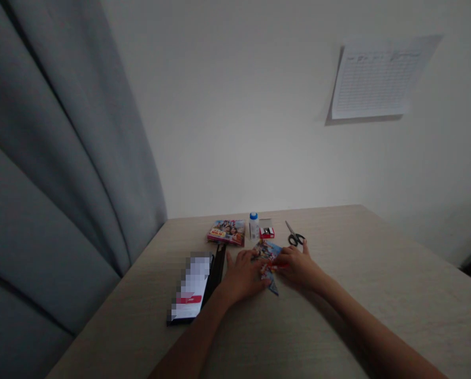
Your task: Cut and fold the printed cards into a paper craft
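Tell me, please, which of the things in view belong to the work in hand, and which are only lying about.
In the work:
printed paper, under the left hand and right hand

Probably just lying about, none held:
scissors
blue-capped bottle
small red box
printed stack
phone
dark strip

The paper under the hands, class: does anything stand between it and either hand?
Nothing visible does: the left hand and right hand both appear to be on the paper. The scissors lie just beyond the right hand, outside that contact.
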Available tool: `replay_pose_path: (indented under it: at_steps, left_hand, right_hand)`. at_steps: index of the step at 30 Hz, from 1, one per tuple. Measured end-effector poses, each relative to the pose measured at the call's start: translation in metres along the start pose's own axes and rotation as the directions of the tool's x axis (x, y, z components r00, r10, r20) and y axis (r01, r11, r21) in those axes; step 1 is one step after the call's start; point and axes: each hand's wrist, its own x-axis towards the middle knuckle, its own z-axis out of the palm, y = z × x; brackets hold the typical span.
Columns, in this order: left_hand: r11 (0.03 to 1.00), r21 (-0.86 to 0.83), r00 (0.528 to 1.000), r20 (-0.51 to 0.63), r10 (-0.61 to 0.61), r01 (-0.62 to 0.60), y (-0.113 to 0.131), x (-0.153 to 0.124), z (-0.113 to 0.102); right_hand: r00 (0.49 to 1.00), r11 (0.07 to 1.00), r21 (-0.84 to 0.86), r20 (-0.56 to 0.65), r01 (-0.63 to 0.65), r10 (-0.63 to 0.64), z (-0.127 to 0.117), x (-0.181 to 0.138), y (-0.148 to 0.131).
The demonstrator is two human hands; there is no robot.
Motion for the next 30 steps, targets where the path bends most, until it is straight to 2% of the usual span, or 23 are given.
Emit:
replay_pose_path:
  at_steps: [25,30]
  left_hand:
    - [1.000,-0.002,1.000,-0.010,0.021,-0.021,0.0005,-0.0015,-0.0012]
    - [1.000,-0.019,1.000,-0.028,-0.007,0.006,-0.0014,-0.0008,0.0018]
  right_hand:
    - [1.000,1.000,0.011,0.019,-0.025,0.025,-0.0021,0.0004,-0.0029]
    - [0.999,1.000,0.024,0.030,-0.020,0.019,-0.0046,0.0000,-0.0042]
